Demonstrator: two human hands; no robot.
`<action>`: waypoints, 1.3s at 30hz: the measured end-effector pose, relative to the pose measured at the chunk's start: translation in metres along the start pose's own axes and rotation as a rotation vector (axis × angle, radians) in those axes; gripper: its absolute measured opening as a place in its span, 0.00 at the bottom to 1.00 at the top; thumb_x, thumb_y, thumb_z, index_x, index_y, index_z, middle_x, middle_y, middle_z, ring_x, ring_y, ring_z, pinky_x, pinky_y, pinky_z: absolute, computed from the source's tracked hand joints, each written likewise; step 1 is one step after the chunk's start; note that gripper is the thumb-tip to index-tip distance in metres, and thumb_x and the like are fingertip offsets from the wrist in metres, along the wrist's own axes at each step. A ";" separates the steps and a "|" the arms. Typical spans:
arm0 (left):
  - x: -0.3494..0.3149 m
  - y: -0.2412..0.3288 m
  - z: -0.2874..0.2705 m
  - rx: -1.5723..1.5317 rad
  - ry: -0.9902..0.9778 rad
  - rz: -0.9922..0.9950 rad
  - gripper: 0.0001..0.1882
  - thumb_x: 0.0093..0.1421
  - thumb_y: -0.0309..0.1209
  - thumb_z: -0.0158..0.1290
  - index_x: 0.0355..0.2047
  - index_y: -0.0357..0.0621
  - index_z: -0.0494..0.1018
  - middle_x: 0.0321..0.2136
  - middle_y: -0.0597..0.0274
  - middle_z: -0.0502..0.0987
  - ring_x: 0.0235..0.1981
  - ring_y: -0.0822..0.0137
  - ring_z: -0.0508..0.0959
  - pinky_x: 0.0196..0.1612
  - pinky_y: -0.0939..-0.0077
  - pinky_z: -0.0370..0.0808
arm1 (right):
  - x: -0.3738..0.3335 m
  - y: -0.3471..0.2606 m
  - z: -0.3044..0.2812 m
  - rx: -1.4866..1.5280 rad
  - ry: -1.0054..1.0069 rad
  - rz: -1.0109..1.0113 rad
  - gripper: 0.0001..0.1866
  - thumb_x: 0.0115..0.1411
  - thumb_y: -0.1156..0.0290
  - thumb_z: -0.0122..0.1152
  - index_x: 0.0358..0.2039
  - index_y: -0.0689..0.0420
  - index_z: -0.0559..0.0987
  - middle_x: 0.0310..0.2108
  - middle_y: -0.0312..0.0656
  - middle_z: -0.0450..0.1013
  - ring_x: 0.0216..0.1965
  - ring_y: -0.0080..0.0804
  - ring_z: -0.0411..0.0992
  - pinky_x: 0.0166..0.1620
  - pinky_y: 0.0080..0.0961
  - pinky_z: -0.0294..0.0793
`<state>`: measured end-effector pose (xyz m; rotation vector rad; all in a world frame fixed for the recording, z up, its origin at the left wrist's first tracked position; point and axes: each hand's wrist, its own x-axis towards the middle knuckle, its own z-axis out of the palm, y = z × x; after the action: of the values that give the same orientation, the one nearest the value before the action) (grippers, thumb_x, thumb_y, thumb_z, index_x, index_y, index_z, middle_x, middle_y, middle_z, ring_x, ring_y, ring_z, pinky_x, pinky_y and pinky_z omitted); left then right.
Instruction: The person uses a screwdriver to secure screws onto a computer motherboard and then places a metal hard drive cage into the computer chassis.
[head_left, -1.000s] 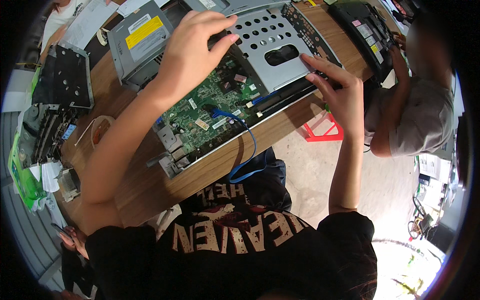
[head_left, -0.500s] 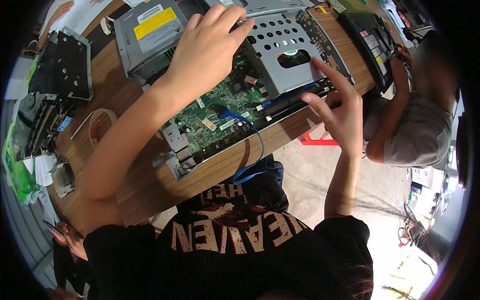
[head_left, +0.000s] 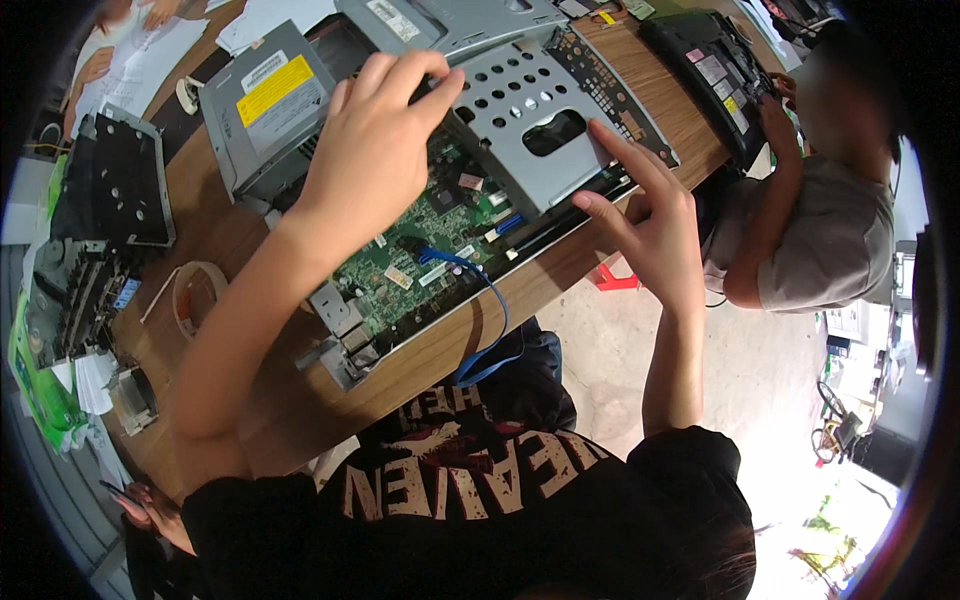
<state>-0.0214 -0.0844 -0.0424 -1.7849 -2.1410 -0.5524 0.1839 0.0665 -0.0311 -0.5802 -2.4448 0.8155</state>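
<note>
A perforated silver metal drive bracket [head_left: 505,110] with an oval cutout lies over the right part of an opened computer chassis. My left hand [head_left: 385,130] has its fingers curled over the bracket's left edge. At its near right corner, my right hand [head_left: 650,215] puts the index fingertip on top by the cutout and the thumb at the near edge. A green motherboard [head_left: 420,240] shows below and left of the bracket. From it a blue flat cable [head_left: 498,310] loops over the table's near edge. What lies under the bracket is mostly hidden.
An optical drive [head_left: 265,100] with a yellow label sits left of my left hand. Black metal parts [head_left: 125,180] and a ring of tape [head_left: 200,295] are on the wooden table's left side. At right, a co-worker [head_left: 815,230] handles a black laptop base [head_left: 705,85].
The whole view has shifted, so the table and chassis appear lower and further left. Both hands stay on the bracket. Less of the green-marked part shows through the oval cutout.
</note>
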 end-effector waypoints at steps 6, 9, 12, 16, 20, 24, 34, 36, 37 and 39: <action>0.004 0.003 0.000 0.085 -0.041 -0.011 0.30 0.46 0.15 0.46 0.53 0.44 0.66 0.47 0.63 0.66 0.47 0.59 0.66 0.48 0.63 0.64 | -0.007 -0.003 -0.001 0.036 -0.070 0.078 0.29 0.49 0.70 0.66 0.54 0.46 0.71 0.42 0.50 0.72 0.15 0.21 0.63 0.21 0.17 0.65; 0.008 0.002 0.001 0.074 -0.049 -0.003 0.29 0.48 0.15 0.46 0.53 0.44 0.66 0.46 0.62 0.67 0.45 0.58 0.67 0.47 0.65 0.65 | -0.007 -0.001 -0.004 0.079 -0.098 0.096 0.29 0.50 0.70 0.65 0.54 0.45 0.71 0.44 0.51 0.70 0.17 0.23 0.67 0.23 0.18 0.69; 0.011 0.002 0.003 0.063 -0.023 0.012 0.25 0.45 0.18 0.49 0.48 0.40 0.70 0.44 0.65 0.67 0.43 0.61 0.67 0.44 0.66 0.65 | -0.007 0.003 -0.008 0.169 -0.117 0.105 0.29 0.50 0.70 0.64 0.54 0.45 0.70 0.46 0.51 0.69 0.20 0.27 0.71 0.26 0.20 0.72; 0.024 0.012 -0.002 -0.040 -0.055 -0.077 0.21 0.53 0.25 0.50 0.49 0.37 0.68 0.45 0.58 0.67 0.44 0.57 0.67 0.48 0.62 0.65 | -0.007 0.010 -0.009 0.187 -0.129 0.088 0.28 0.50 0.71 0.63 0.54 0.46 0.69 0.48 0.51 0.67 0.27 0.37 0.73 0.31 0.26 0.74; 0.047 0.033 -0.004 -0.281 -0.088 -0.006 0.30 0.54 0.38 0.55 0.54 0.38 0.63 0.53 0.49 0.62 0.53 0.47 0.62 0.55 0.59 0.60 | -0.009 0.013 -0.015 0.231 -0.084 0.071 0.29 0.50 0.70 0.63 0.54 0.47 0.69 0.49 0.50 0.66 0.31 0.39 0.73 0.31 0.25 0.74; 0.067 0.043 0.000 -0.265 -0.231 0.195 0.35 0.47 0.39 0.60 0.56 0.49 0.64 0.60 0.48 0.55 0.61 0.44 0.55 0.59 0.55 0.54 | -0.024 0.015 -0.044 0.692 -0.058 0.261 0.30 0.50 0.70 0.63 0.55 0.55 0.67 0.49 0.47 0.66 0.22 0.22 0.70 0.21 0.13 0.66; 0.078 0.042 0.006 -0.279 -0.518 0.070 0.35 0.45 0.53 0.58 0.53 0.55 0.70 0.60 0.42 0.54 0.60 0.40 0.55 0.57 0.39 0.50 | -0.045 0.098 -0.049 1.338 0.298 0.466 0.21 0.55 0.67 0.55 0.42 0.71 0.66 0.25 0.47 0.68 0.07 0.14 0.57 0.10 0.10 0.55; 0.076 0.039 0.011 -0.273 -0.538 0.079 0.38 0.42 0.59 0.58 0.52 0.55 0.70 0.60 0.39 0.53 0.60 0.39 0.55 0.57 0.39 0.49 | -0.044 0.113 -0.041 1.439 0.297 0.429 0.19 0.55 0.68 0.54 0.41 0.70 0.66 0.20 0.41 0.65 0.07 0.13 0.55 0.11 0.11 0.56; 0.076 0.039 0.012 -0.282 -0.547 0.066 0.40 0.40 0.61 0.58 0.52 0.56 0.70 0.60 0.39 0.52 0.60 0.39 0.54 0.57 0.38 0.48 | -0.041 0.117 -0.039 1.418 0.303 0.467 0.20 0.55 0.66 0.56 0.40 0.69 0.66 0.17 0.37 0.62 0.08 0.13 0.55 0.12 0.12 0.57; 0.073 0.037 0.015 -0.305 -0.563 0.035 0.43 0.37 0.64 0.58 0.51 0.57 0.70 0.60 0.36 0.51 0.60 0.38 0.53 0.58 0.40 0.46 | -0.033 0.129 -0.035 1.478 0.300 0.426 0.21 0.54 0.64 0.57 0.39 0.69 0.66 0.17 0.36 0.62 0.08 0.13 0.54 0.12 0.12 0.57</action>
<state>0.0014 -0.0087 -0.0182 -2.3665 -2.4762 -0.4178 0.2602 0.1584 -0.1003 -0.5072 -0.9231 2.1125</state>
